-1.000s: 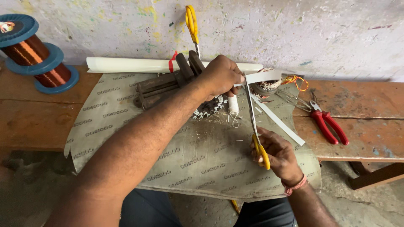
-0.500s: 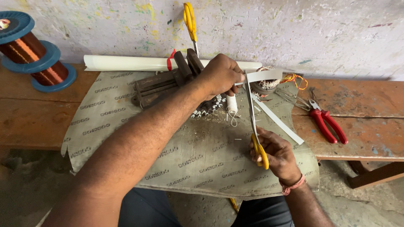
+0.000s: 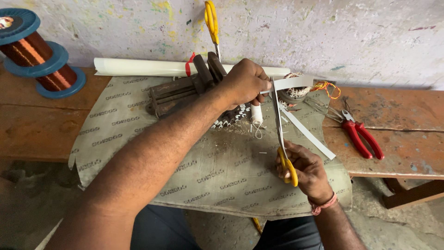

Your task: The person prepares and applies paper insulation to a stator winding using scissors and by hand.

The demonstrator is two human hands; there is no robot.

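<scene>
My left hand (image 3: pixel 244 82) pinches one end of a white paper strip (image 3: pixel 296 83) and holds it level above the bench. My right hand (image 3: pixel 307 171) grips yellow-handled scissors (image 3: pixel 280 134), whose long blades point up and close on the strip right beside the left fingers. Under the left hand lies a dark metal vise (image 3: pixel 182 92). A small white thread spool (image 3: pixel 256 115) stands just below the left hand, next to a row of small white pieces. Another long white strip (image 3: pixel 309 134) lies on the sheet to the right of the scissors.
A grey printed sheet (image 3: pixel 138 125) covers the wooden bench (image 3: pixel 41 125). Two copper wire spools on blue reels (image 3: pixel 41 58) sit far left. A white paper roll (image 3: pixel 138 67) lies along the wall. Red-handled pliers (image 3: pixel 360 134) rest at right, a wound coil (image 3: pixel 296 92) behind the strip, and second yellow scissors (image 3: pixel 212 21).
The scissors have stayed on the strip with only a slight shift; both hands hold nearly the same places.
</scene>
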